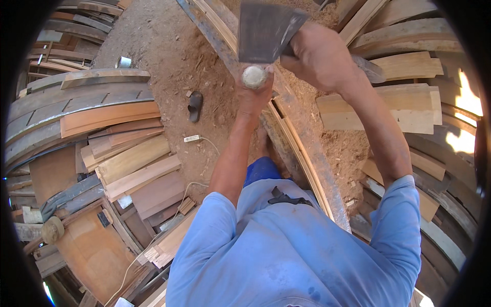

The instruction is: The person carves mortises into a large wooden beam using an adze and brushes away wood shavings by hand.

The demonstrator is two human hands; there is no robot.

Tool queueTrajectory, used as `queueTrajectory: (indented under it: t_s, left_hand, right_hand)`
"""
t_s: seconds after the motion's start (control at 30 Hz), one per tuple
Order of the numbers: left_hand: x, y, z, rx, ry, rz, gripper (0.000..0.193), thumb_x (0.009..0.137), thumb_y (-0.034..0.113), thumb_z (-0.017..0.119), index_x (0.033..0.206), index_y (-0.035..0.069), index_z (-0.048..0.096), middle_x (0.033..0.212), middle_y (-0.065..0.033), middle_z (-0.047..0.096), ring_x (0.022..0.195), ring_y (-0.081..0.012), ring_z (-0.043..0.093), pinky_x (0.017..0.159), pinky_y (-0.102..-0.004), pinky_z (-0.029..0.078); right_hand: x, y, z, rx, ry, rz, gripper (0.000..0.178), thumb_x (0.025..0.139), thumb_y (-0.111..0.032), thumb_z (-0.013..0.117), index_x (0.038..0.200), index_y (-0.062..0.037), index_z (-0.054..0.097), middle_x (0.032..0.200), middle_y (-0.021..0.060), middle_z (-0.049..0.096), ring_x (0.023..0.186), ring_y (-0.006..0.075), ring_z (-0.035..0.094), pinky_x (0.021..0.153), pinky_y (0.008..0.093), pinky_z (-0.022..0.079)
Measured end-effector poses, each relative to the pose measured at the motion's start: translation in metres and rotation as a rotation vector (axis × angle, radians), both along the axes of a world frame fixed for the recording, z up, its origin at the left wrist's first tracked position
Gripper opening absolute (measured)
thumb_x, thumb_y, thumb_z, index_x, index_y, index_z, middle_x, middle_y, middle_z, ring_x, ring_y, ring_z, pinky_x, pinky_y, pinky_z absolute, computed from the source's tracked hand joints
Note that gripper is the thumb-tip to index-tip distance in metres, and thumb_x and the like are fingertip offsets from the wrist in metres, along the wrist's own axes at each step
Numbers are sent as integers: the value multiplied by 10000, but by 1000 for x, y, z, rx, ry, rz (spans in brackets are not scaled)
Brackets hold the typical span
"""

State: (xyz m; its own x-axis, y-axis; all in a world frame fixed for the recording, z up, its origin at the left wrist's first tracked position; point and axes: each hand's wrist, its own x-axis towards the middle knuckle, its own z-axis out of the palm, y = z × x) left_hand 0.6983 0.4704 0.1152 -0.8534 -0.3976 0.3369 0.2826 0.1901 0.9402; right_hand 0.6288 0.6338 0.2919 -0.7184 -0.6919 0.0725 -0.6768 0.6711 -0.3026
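Note:
My left hand (pixel 253 94) is wrapped around a chisel (pixel 254 77); only its round, worn pale butt end shows above my fist. My right hand (pixel 317 56) grips a broad dark flat metal striking tool (pixel 266 30), held just over the chisel's butt. Below both hands a long narrow wooden frame piece (pixel 302 148) runs diagonally across the sawdust ground. The chisel's tip is hidden behind my left hand. My blue-sleeved forearms come up from the lower edge.
Stacked planks and curved boards (pixel 128 158) lie to the left, and more boards (pixel 399 102) to the right. A dark sandal (pixel 195 106), a white power strip (pixel 192 138) with its cord and a small metal can (pixel 123 62) sit on the dirt.

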Motion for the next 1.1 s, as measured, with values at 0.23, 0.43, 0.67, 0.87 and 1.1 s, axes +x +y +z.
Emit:
queueTrajectory:
  t_s: [0.23, 0.43, 0.67, 0.87, 1.1]
  left_hand:
    - [0, 2, 4, 30, -29, -8, 221, 874, 44, 764, 1050, 46, 630, 947, 7, 667, 847, -83, 615, 772, -244, 501]
    - [-6, 0, -5, 196, 46, -9, 267, 876, 27, 752, 1116, 24, 634, 998, -20, 683, 889, -102, 632, 801, -247, 505]
    - [-5, -9, -6, 42, -44, 34, 284, 867, 20, 754, 1129, 25, 644, 1046, -14, 687, 915, -94, 631, 802, -260, 511]
    - [-5, -4, 21, 108, -55, -13, 233, 836, 19, 760, 1049, -1, 667, 955, -30, 704, 857, -98, 635, 746, -284, 518]
    - [-18, -23, 37, -175, 21, 5, 148, 842, 29, 759, 932, 19, 642, 847, -36, 672, 762, -115, 621, 716, -280, 518]
  right_hand:
    - [1, -1, 8, -27, 62, -49, 202, 785, -217, 679, 853, -28, 698, 814, 195, 699, 816, 395, 690, 731, 484, 556]
    - [-3, -10, -11, 159, 24, 40, 172, 775, -162, 650, 874, -30, 699, 844, 191, 707, 835, 386, 694, 735, 475, 557]
    - [-1, -14, -1, 128, -7, -4, 188, 782, -157, 661, 916, -39, 721, 854, 181, 715, 854, 381, 704, 742, 474, 565]
    - [3, -3, -15, 19, -21, -47, 252, 789, -231, 684, 849, 13, 667, 779, 232, 665, 798, 418, 667, 722, 501, 542]
    - [4, 14, -4, -300, -121, -152, 267, 767, -213, 716, 800, 48, 671, 718, 249, 638, 732, 416, 661, 682, 473, 528]
